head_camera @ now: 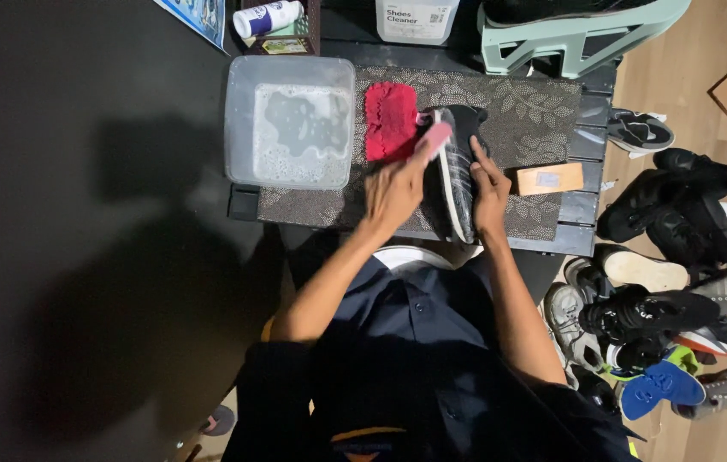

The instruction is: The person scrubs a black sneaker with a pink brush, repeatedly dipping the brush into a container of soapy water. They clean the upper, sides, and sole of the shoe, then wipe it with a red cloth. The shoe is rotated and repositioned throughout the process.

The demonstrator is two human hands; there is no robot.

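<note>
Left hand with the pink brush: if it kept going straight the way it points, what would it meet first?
The left hand points up and right along the pink brush, whose tip already sits at the black shoe. Going on, it would likely press into the shoe's upper first; depth is unclear.

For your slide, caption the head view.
Left hand brushes a black shoe steadied by the right hand.

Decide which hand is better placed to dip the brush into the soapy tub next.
Left, probably: the left hand already holds the pink brush and is nearer the soapy tub; the right hand steadies the black shoe.
</note>
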